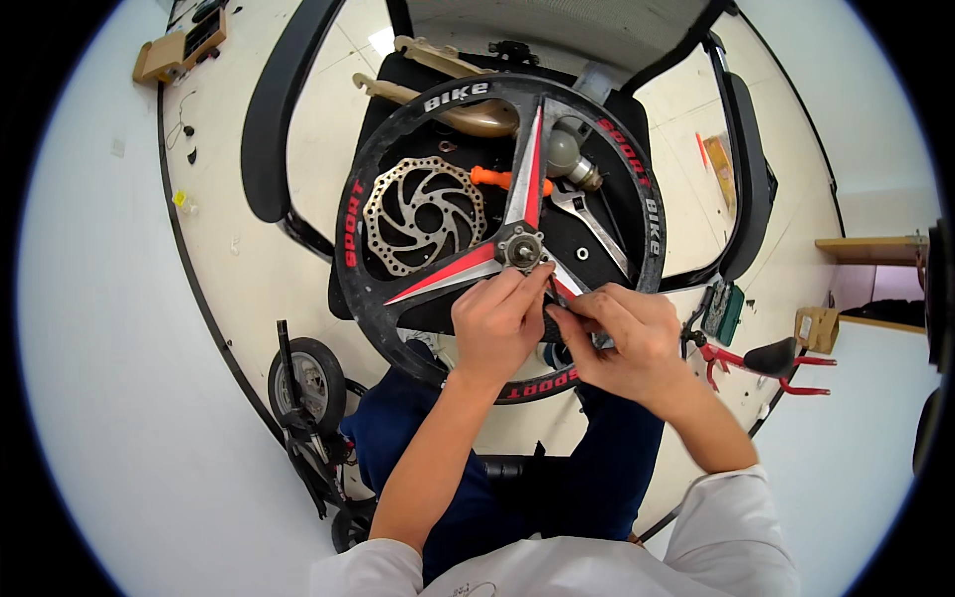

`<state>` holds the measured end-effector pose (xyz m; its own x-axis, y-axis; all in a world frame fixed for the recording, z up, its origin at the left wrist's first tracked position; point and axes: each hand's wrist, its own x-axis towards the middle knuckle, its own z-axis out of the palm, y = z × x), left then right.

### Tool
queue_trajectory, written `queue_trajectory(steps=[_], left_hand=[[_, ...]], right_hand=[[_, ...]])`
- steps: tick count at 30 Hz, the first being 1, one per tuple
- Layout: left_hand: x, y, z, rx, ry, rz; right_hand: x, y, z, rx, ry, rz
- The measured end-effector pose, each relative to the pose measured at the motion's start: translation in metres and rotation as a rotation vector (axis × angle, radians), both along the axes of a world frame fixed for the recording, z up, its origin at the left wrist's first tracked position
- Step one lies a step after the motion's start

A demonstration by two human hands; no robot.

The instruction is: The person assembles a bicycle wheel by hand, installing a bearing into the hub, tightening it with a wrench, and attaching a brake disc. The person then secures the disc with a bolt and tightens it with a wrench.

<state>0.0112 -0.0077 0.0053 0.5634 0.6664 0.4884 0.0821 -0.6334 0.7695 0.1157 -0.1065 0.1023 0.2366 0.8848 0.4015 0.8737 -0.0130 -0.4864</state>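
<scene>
A black three-spoke bike wheel [370, 289] with red and silver spokes lies flat over the black seat of an office chair, its near edge above my knees. My left hand [494, 323] is closed, fingertips pinched at the near side of the wheel's hub [521, 249]. Close on its right, my right hand [629, 336] is also closed, thumb and fingers pinched together over a spoke. A thin dark piece shows between the two hands; its kind and which hand grips it are unclear. Through the wheel's openings appear a brake disc [381, 234], an orange-handled screwdriver [491, 178] and an adjustable wrench [600, 228].
A light bulb [563, 152] and a small nut [582, 254] also lie on the seat. Chair armrests [267, 139] rise on both sides. At lower left stands a small wheeled bike [308, 383]; a red frame with a black saddle [770, 357] and a green toolbox [731, 313] are at right.
</scene>
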Motion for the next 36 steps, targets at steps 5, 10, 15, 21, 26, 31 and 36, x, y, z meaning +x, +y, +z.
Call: queue_trajectory(steps=[5, 10, 15, 21, 26, 31, 36], left_hand=[[0.003, 0.002, -0.003, -0.012, -0.027, -0.004], [0.005, 0.009, 0.001, 0.077, 0.083, 0.168], [0.019, 0.009, 0.003, 0.089, 0.319, 0.172], [0.022, 0.013, -0.011, 0.025, 0.331, 0.147], [0.02, 0.007, -0.016, 0.084, 0.27, 0.159], [0.016, 0.005, -0.021, 0.128, 0.21, 0.173], [0.005, 0.003, -0.021, 0.128, 0.178, 0.161]], right_hand=[[0.005, -0.004, 0.001, 0.185, 0.235, -0.164], [0.048, -0.002, -0.009, 0.46, 0.931, -0.427], [0.084, 0.005, -0.051, 0.285, 1.206, -0.497], [0.078, 0.01, -0.075, -0.169, 0.757, -0.375], [0.082, 0.012, -0.095, -0.327, 0.723, -0.258], [0.072, 0.017, -0.1, -0.391, 0.621, -0.222], [0.065, 0.024, -0.105, -0.454, 0.54, -0.125]])
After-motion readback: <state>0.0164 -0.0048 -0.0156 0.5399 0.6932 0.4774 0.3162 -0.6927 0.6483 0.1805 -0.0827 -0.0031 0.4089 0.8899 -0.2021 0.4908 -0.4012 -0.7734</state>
